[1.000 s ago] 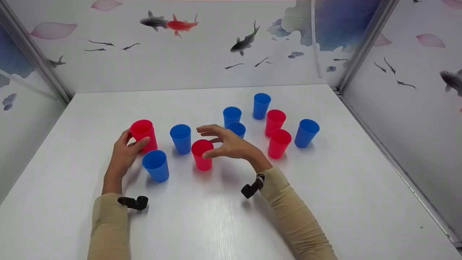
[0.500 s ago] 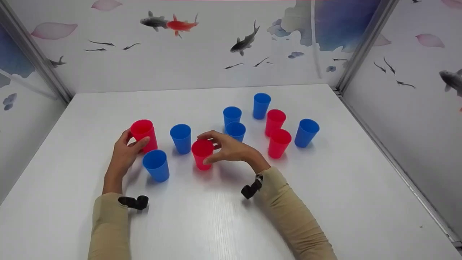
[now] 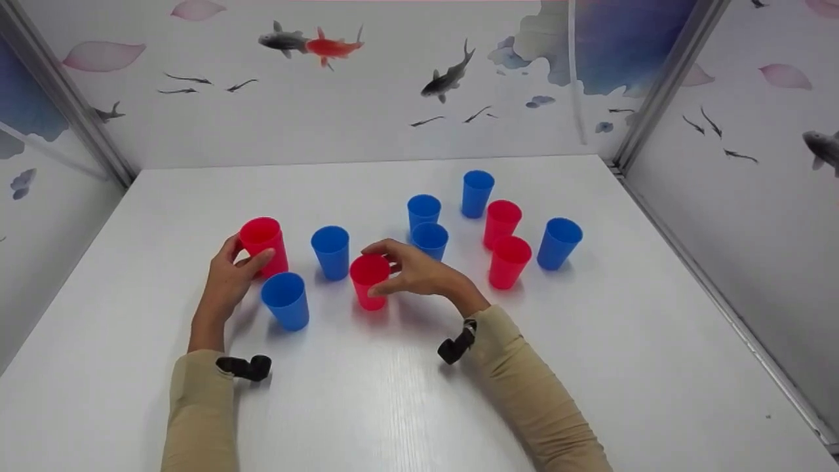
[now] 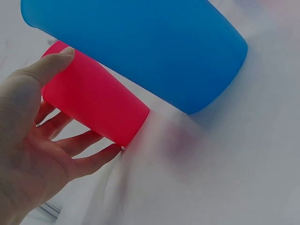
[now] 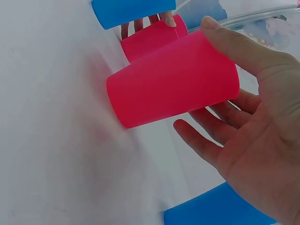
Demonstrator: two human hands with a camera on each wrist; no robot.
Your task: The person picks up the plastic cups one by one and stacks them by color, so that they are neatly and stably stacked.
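My left hand [image 3: 228, 278] holds a red plastic cup [image 3: 265, 246] at the left of the table. Its thumb lies on the near side, and the other fingers reach round the far side in the left wrist view. A line below that cup's rim looks like a second, nested rim. Close in front stands an upright blue cup [image 3: 286, 303]. My right hand [image 3: 419, 272] has its thumb and fingers round another red cup [image 5: 173, 82], upright on the table near the middle. Between the two red cups, slightly farther back, is a blue cup [image 3: 331, 254].
Behind my right hand stand two blue cups, the nearer one [image 3: 429, 241] partly hidden by the hand. Farther right are two red cups [image 3: 509, 265], a blue cup [image 3: 559, 246] and a back blue cup [image 3: 477, 195]. Printed panels [image 3: 367, 131] border the white table [image 3: 367, 406].
My right hand has lowered slightly and its fingers have closed in round the middle red cup. The left hand keeps its hold, and the cups stay in place.
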